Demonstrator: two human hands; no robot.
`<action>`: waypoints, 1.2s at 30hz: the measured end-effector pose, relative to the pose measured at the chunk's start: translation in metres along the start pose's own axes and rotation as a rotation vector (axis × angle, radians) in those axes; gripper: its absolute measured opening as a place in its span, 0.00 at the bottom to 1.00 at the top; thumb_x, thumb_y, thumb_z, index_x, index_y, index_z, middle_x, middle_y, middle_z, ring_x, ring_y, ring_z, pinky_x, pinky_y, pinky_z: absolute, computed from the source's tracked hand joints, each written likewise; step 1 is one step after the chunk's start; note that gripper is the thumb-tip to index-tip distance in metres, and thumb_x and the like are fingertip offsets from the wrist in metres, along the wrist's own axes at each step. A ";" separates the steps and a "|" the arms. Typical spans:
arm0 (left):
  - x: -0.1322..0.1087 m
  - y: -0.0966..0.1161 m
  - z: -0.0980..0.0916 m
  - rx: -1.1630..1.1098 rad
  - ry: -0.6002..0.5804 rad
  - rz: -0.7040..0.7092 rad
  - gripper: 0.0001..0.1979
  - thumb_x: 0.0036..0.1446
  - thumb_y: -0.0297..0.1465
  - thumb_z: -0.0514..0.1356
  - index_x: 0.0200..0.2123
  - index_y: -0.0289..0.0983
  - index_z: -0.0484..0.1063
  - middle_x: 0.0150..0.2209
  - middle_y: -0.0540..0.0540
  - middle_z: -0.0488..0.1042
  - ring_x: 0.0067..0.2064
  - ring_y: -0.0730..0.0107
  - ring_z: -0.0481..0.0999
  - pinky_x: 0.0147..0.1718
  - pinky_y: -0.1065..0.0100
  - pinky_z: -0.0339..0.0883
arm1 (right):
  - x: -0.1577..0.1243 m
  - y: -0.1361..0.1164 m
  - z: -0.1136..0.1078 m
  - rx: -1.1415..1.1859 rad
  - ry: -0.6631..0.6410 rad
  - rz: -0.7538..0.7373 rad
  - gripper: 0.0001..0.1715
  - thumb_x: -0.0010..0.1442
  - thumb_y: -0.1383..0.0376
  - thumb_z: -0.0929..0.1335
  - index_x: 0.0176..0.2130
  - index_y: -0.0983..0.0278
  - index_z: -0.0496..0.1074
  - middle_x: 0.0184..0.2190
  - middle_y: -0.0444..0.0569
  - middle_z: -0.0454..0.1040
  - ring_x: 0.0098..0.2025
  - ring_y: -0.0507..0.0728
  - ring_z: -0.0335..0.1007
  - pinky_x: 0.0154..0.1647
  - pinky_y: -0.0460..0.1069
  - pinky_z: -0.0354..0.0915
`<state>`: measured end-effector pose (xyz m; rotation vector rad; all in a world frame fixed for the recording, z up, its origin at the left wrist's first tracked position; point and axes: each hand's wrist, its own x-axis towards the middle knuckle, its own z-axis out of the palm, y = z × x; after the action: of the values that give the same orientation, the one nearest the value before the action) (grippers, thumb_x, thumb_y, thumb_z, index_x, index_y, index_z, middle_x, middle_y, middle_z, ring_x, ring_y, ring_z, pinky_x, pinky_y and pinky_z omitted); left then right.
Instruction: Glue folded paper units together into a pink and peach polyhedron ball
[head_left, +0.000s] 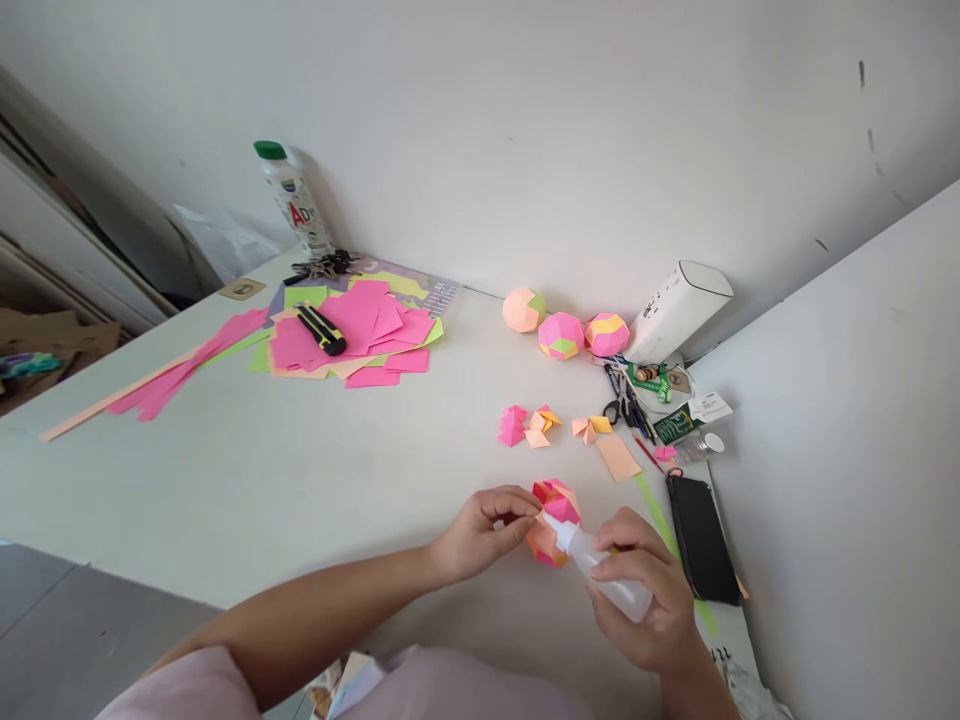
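Observation:
My right hand (649, 590) is wrapped round a translucent squeeze bottle (616, 582) with a white pointed nozzle. The nozzle tip meets the left part of a folded paper ball (551, 550) in pink, orange and peach, which has openings in its surface. At that same edge, the thumb and fingertips of my left hand (484, 530) pinch the paper ball. Beyond it lie small folded paper pieces: a pink cluster (513, 426), a peach and orange one (541, 425) and another peach one (591, 429).
Three finished-looking paper balls (561, 336) sit by the wall beside a white container (679, 312). Scissors (613, 408), pens and a black pouch (702, 538) line the right side. A cutter (321, 328) rests on pink sheets (367, 320); a green-capped bottle (296, 205) stands behind.

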<state>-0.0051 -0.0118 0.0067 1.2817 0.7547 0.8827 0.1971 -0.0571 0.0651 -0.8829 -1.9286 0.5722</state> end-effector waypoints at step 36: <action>0.001 -0.001 0.002 -0.224 0.006 -0.151 0.11 0.50 0.39 0.64 0.29 0.36 0.77 0.36 0.43 0.75 0.33 0.69 0.71 0.30 0.68 0.65 | -0.002 0.001 0.005 0.019 0.068 -0.032 0.17 0.48 0.77 0.65 0.35 0.58 0.68 0.33 0.50 0.71 0.28 0.56 0.63 0.27 0.54 0.62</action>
<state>-0.0029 -0.0118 0.0062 1.0116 0.7255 0.8236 0.1937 -0.0586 0.0610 -0.8470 -1.8700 0.5346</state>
